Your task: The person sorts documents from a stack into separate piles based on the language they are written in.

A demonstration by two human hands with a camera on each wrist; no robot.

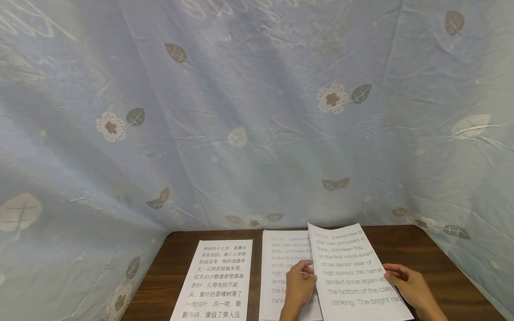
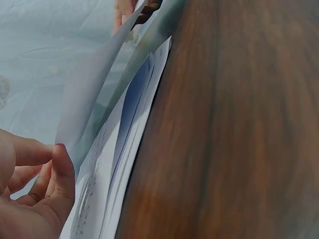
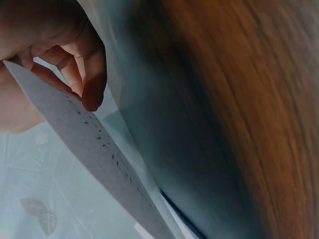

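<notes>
A white sheet [image 1: 349, 276] printed in English is lifted off the table, tilted, between my two hands. My left hand [image 1: 299, 287] pinches its left edge between thumb and fingers, as the left wrist view also shows. On the opposite edge my right hand [image 1: 413, 287] pinches the sheet with thumb and fingertips. Beneath the left hand lies a stack of paper [image 1: 275, 272] with the same English text, partly covered by the lifted sheet. Several loose layers [image 2: 132, 124] show along the stack's edge in the left wrist view.
A page with Chinese text [image 1: 217, 281] lies left of the stack. Everything lies on a dark brown wooden table [image 1: 160, 281] with rounded back corners. A pale blue curtain [image 1: 257, 133] with flowers and leaves hangs behind and at both sides.
</notes>
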